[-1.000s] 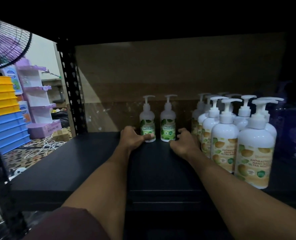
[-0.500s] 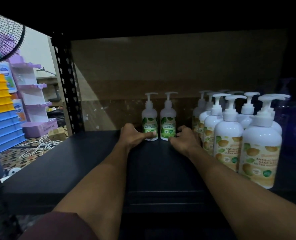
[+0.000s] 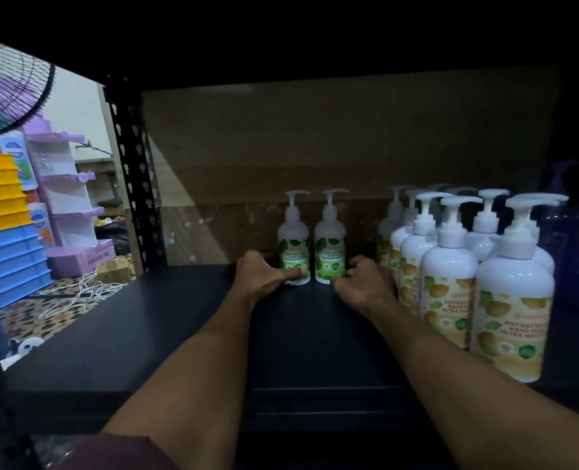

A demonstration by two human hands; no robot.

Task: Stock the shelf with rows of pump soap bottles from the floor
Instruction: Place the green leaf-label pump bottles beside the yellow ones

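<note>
From the head view, two white plastic pump bottles with green leaf labels stand upright, nearly touching, at the back of the dark flat shelf board: the left green-label bottle and the right green-label bottle. The left hand holds the first bottle at its base, thumb laid across the front and fingers going round its far side. The right hand lies with fingers curled against the base of the second; whether it truly grips cannot be told. Just right of that hand stands a cluster of white pump bottles with yellow fruit labels. Behind is a brown cardboard back panel. Left, past the perforated black upright, stacked yellow and blue plastic trays sit on the floor.
</note>
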